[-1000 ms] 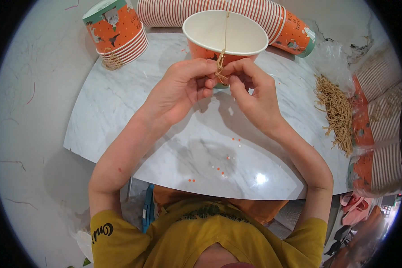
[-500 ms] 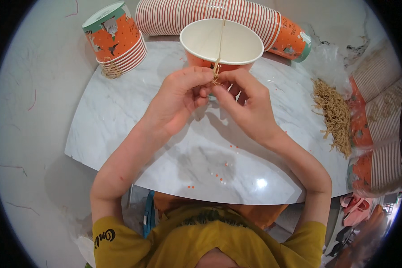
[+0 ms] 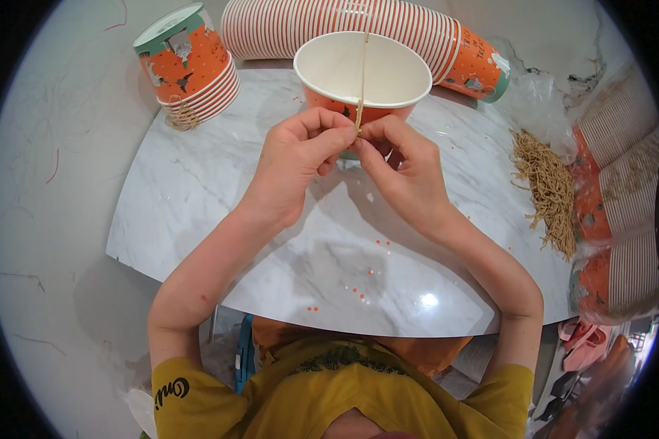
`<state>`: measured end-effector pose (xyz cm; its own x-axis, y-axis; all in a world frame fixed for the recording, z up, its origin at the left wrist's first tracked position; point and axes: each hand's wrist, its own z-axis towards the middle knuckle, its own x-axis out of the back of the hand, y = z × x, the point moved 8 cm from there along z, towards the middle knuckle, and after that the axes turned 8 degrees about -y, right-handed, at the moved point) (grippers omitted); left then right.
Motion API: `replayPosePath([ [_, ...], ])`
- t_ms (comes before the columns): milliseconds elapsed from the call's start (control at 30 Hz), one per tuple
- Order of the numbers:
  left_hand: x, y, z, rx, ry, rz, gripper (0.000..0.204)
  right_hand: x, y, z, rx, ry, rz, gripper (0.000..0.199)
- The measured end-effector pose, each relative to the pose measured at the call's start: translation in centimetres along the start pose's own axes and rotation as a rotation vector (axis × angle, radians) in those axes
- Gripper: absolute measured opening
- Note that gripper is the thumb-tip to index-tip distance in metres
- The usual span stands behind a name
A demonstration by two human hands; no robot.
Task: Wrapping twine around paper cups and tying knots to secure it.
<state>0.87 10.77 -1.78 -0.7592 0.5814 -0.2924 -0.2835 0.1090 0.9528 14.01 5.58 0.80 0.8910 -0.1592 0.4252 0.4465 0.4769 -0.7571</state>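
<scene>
An orange paper bucket [image 3: 328, 100] with a white inside stands upright on the marble-patterned table [image 3: 307, 256]. A tan twine cord [image 3: 363, 69] crosses its mouth from the far rim to the near side. Just in front of the near wall, my left hand [image 3: 300, 150] pinches the cord's near end between thumb and forefinger. My right hand [image 3: 406, 157] pinches the same spot from the other side, so the two sets of fingertips meet. Whatever knot lies between them is mostly hidden by the fingers.
A long nested row of buckets [image 3: 344, 22] lies along the back. At the back left, a short stack of buckets [image 3: 198, 69] stands upside down. Cut twine pieces [image 3: 545, 186] are heaped at right, beside bagged buckets [image 3: 619, 205]. Small paper dots [image 3: 355, 291] are scattered near the front edge.
My left thumb and fingers have shifted onto the cord, and both hands' fingertips have drawn closer together. The loose loop and ends seen earlier are now tightened or covered.
</scene>
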Motion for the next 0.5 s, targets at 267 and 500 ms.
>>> replayPosePath([
  [267,0.7,1.1,0.0,-0.089,0.055,0.129,0.009,3.2,-6.2,1.7,0.581,0.129,-0.716,0.036],
  [500,0.0,0.3,0.0,0.017,-0.032,-0.066,0.007,1.9,-4.8,4.5,0.473,-0.152,-0.708,0.035],
])
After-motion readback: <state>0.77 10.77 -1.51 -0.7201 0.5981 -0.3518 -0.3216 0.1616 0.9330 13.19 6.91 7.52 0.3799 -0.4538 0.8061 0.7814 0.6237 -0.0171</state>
